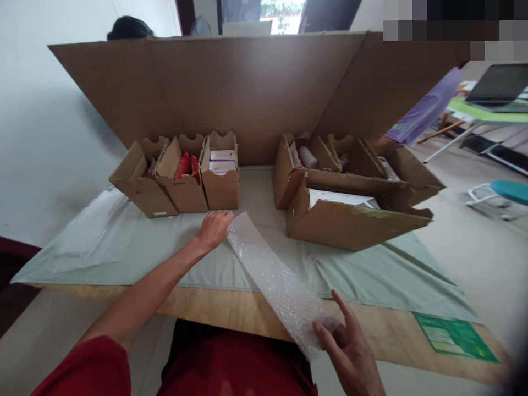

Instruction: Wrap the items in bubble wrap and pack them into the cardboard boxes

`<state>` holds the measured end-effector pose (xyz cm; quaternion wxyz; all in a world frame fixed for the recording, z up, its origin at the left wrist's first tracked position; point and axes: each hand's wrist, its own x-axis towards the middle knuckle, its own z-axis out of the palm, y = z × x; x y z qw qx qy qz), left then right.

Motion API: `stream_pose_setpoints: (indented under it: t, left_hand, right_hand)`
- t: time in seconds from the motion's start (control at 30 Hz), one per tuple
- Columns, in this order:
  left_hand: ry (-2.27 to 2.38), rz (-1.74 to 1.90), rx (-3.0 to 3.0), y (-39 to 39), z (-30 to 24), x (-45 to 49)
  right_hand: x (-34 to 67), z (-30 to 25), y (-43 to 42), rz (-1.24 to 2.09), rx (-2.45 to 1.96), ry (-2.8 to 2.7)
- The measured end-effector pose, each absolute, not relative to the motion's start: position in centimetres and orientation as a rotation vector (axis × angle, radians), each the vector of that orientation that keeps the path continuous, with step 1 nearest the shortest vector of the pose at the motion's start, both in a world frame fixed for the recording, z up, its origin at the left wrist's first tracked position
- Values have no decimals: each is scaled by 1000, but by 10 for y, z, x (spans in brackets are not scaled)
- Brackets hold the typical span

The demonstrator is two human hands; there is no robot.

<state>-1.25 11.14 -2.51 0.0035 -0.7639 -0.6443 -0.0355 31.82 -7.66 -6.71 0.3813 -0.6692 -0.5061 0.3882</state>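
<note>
The left hand's (216,228) grip holds the far end of the bubble wrap (274,269) and the right hand's (350,352) pinches the near end, likely so it lies straight across the tabletop (198,301).

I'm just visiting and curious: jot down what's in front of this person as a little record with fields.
Left hand: closed on the far end of a strip of bubble wrap
Right hand: at its near end; firm hold unclear
Bubble wrap: slanting between both hands
Left side: three open cardboard boxes, the middle one holding red items
Right side: more open boxes
Table covering: pale green cloth
Behind: large cardboard panel
</note>
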Motion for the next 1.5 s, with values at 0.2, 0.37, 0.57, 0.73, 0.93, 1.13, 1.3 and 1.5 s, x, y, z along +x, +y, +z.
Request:
stream_pose_setpoints:
  t: [0.2,0.37,0.57,0.73,0.93,1.13,1.3,1.5]
  left_hand:
    - [-1747,-41,-2585,191,-15,49]
    - [-1714,110,-2588,229,-10,54]
    - [-1728,162,-2593,260,-19,63]
    - [-1697,-8,-2598,233,-20,63]
    - [-1340,-475,-3206,70,-37,0]
    - [-1459,-445,-3270,-6,-72,-6]
    - [-1669,-924,-3035,15,-87,9]
    - [-1893,-1127,-2979,27,-68,9]
  right_hand:
    - [284,-87,-93,953,-1650,-1270]
    - [255,-89,-61,1082,-1428,-1481]
    - [236,-85,-34,1203,-1436,-1517]
    - [239,-79,-26,1335,-1438,-1481]
    - [248,-75,-22,1626,-1370,-1270]
    - [242,-66,-21,1763,-1275,-1047]
    - [250,-60,-23,1764,-1175,-1086]
    - [283,-57,7,1065,-1333,-1608]
